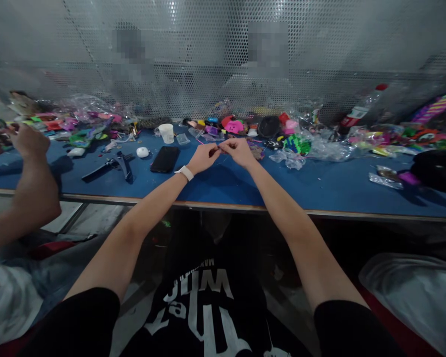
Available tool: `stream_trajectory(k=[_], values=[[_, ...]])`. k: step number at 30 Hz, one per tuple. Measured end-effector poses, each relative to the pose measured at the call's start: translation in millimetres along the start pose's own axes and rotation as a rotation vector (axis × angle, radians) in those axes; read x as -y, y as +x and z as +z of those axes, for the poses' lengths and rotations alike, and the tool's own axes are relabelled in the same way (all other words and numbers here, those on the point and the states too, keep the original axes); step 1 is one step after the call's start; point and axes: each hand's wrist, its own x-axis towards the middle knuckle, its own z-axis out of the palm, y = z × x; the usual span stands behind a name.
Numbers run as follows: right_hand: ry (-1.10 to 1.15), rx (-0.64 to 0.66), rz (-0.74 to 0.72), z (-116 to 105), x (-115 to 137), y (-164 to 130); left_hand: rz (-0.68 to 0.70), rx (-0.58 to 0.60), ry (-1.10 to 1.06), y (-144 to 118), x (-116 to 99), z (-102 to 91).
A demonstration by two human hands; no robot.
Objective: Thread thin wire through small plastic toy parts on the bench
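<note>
My left hand (204, 156) and my right hand (238, 150) meet above the blue table, fingertips pinched together. Whatever sits between them is too small and too covered by the fingers to name. A thin pink strip (199, 142) shows just past my left fingers. On the table left of my left hand lies a black phone (165, 159). Behind the hands is a bright pink piece with a face on it (235, 126). Clear plastic wrapping (289, 157) lies to the right of my right hand.
A white cup (166, 133), a white earbud case (142, 152) and a dark plier-like tool (124, 166) stand on the left. A cola bottle (359, 113) leans at the back right. Another person's hand (30, 141) works at far left. Coloured pieces line the perforated metal wall (200, 54).
</note>
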Motion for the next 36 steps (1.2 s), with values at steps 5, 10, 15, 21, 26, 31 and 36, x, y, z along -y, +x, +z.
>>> stream_trajectory(k=[5,10,15,21,26,31,36], values=[[-0.073,0.016,-0.074,-3.3,-0.6,-2.4,0.028,-0.036,0.01,1.0,5.1,-0.9],[-0.3,-0.07,-0.242,-4.5,7.4,-6.8,0.033,-0.061,0.013,0.9,5.7,-1.3],[-0.437,-0.007,-0.319,-7.3,6.7,-5.7,0.037,-0.057,0.027,0.9,3.8,-4.6],[-0.571,0.08,-0.308,-12.0,4.3,-3.8,0.058,-0.067,0.088,0.8,3.0,-6.7],[-0.514,0.098,-0.207,-7.2,4.9,-3.3,0.076,-0.039,0.144,0.1,5.7,-6.1],[-0.188,0.152,0.077,-2.9,9.4,-4.0,0.107,0.05,0.228,-1.3,3.5,-10.5],[0.186,0.229,0.367,-2.7,11.0,-6.6,0.117,0.174,0.365,-1.9,-4.9,-16.9]])
